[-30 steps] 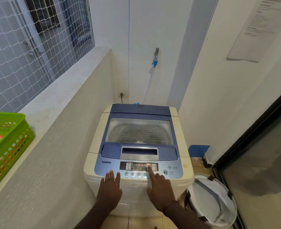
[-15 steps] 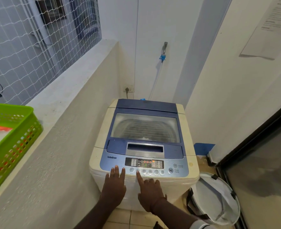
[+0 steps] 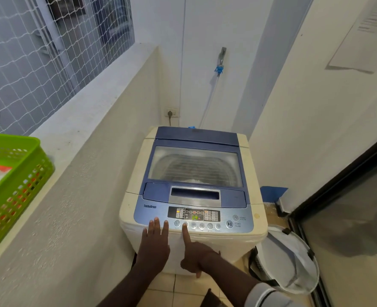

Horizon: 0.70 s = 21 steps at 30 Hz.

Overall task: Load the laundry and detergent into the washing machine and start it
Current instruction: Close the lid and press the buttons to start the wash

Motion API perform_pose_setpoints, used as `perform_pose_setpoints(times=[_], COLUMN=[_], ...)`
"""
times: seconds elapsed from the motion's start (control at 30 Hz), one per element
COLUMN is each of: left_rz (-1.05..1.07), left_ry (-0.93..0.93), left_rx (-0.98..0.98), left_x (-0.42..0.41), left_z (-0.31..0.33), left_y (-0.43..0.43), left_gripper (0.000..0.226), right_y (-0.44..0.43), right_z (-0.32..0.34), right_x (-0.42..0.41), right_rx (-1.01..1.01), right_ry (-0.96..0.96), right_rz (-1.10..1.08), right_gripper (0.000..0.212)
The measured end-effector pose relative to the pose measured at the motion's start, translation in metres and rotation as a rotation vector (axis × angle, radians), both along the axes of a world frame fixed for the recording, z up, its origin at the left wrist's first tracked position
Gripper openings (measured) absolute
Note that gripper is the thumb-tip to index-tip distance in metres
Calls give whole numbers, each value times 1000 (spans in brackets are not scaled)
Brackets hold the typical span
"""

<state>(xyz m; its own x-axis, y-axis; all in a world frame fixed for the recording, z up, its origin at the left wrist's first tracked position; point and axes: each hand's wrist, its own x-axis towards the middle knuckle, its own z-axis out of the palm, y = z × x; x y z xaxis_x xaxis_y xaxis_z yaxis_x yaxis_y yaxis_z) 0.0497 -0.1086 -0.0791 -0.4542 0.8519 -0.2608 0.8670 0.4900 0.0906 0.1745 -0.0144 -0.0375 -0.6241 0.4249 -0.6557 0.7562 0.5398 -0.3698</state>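
A cream and blue top-load washing machine [image 3: 194, 138] stands in the corner with its clear lid [image 3: 195, 167] closed; something white shows faintly through it. The control panel [image 3: 194, 214] is lit, with green digits on its display. My left hand [image 3: 154, 244] rests flat on the panel's front left edge, fingers straight. My right hand [image 3: 196, 255] points its index finger onto the second round button from the left, the other fingers curled under. The start/pause button [image 3: 229, 224] sits further right, untouched.
A green plastic basket [image 3: 17, 185] sits on the wall ledge at left. A white laundry hamper [image 3: 293, 262] stands on the floor right of the machine, beside a dark glass door [image 3: 349, 218]. A tap [image 3: 220, 60] and a socket [image 3: 172, 113] are on the back wall.
My right index finger has moved from the right part of the display leftward and down to the button row. My left hand has stayed on the panel edge.
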Motion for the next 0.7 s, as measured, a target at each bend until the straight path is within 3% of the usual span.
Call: perform_pose_setpoints(times=[0.17, 0.3, 0.47, 0.57, 0.63, 0.7], left_rz=[-6, -18, -29, -15, -3, -27], left_ry=[7, 32, 56, 58, 67, 103], left_rx=[-15, -8, -20, -20, -34, -74], left_x=[-3, -2, -1, -4, -3, -1], left_z=[4, 2, 3, 2, 3, 12], left_y=[-2, -1, 3, 7, 9, 9], left_gripper=[86, 86, 83, 80, 78, 76], right_y=[11, 7, 13, 19, 27, 33], right_z=[-17, -35, -46, -53, -48, -34], right_x=[52, 94, 129, 138, 138, 130], right_rx=[66, 64, 139, 437, 551, 591], right_ry=[129, 69, -23, 221, 362, 383], right_rz=[88, 89, 112, -12, -106, -182], right_gripper=[109, 98, 64, 48, 52, 62])
